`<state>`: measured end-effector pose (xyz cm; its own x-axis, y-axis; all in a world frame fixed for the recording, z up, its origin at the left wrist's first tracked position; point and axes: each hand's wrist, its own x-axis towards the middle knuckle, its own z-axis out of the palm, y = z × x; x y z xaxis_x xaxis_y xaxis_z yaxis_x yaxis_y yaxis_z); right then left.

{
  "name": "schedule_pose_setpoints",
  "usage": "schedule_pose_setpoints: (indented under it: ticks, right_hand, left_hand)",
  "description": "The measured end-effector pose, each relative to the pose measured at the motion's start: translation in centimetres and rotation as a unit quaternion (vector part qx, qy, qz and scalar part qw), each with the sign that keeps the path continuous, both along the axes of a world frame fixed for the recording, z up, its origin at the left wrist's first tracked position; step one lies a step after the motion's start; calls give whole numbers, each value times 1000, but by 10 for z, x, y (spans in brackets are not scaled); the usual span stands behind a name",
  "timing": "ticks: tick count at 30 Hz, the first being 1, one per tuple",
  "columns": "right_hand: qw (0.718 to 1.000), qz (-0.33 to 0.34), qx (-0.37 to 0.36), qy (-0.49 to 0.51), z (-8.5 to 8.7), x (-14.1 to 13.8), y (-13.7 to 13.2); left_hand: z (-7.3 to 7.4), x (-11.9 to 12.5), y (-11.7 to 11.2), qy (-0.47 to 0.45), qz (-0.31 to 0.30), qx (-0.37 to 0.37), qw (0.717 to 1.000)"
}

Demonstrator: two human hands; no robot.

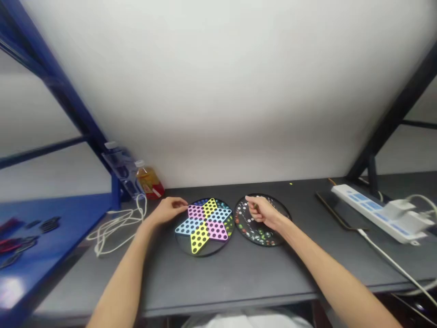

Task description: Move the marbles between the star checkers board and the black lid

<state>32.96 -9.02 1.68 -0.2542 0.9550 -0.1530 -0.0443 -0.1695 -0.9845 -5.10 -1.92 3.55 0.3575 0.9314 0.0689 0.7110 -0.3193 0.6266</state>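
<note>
**Left hand (170, 209) at the star board (204, 225), right hand (263, 212) over the marbles (261, 234)**

With the star board as the clock's centre and twelve toward the wall, the left hand sits at ten o'clock. Its fingers are loosely bent, nearly together, at the star's ten-o'clock point; whether they grip it I cannot tell. The board lies on a round base (201, 256), more coloured pieces showing at its edges.

At three o'clock is a round black tray (264, 245) of marbles. Above it the right hand's fingers are curled in, with what looks like a small green piece (256, 206) pinched between them.

The board looks thin, stiff and light, best lifted by the edge at two opposite points. The marbles are probably hard, smooth and eager to roll, so a thumb-and-forefinger pinch across the middle suits them. The tray looks shallow; it should be held level, rim at nine and three.
</note>
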Motion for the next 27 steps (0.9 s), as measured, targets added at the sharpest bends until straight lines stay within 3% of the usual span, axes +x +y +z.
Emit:
schedule_pose_setpoints:
  ticks: [2,4,6,8,13,15,17,20,23,27]
  right_hand:
    - [988,-33,95,-116,-1,-6,-2]
    - [946,-25,199,-253,1,-10,-6]
    - [900,7,255,-355,4,-12,-11]
    - [877,45,268,-397,6,-13,-15]
    - [875,108,266,-391,3,-17,-16]
    - [886,93,263,-370,4,-16,-15]
    - [922,72,235,-298,7,-9,-13]
    - [989,46,114,-77,14,9,-9]
    - [994,-9,14,112,13,27,-1]
    - [985,-125,3,118,-1,40,4]
  left_hand:
    - [0,0,0,6,1,-1,1000]
    - [0,0,0,8,8,1,1000]
    - [-1,-1,1,6,11,5,1000]
    - [-2,-2,1,2,6,8,1000]
    - [-5,-5,2,13,-3,23,1000]
    - [-5,-6,3,14,-3,25,1000]
    - [-5,-6,4,10,-2,25,1000]
    - [-5,-6,4,4,-6,24,1000]
    - [-5,-6,5,6,-3,18,1000]
    - [-6,-6,6,16,1,16,1000]
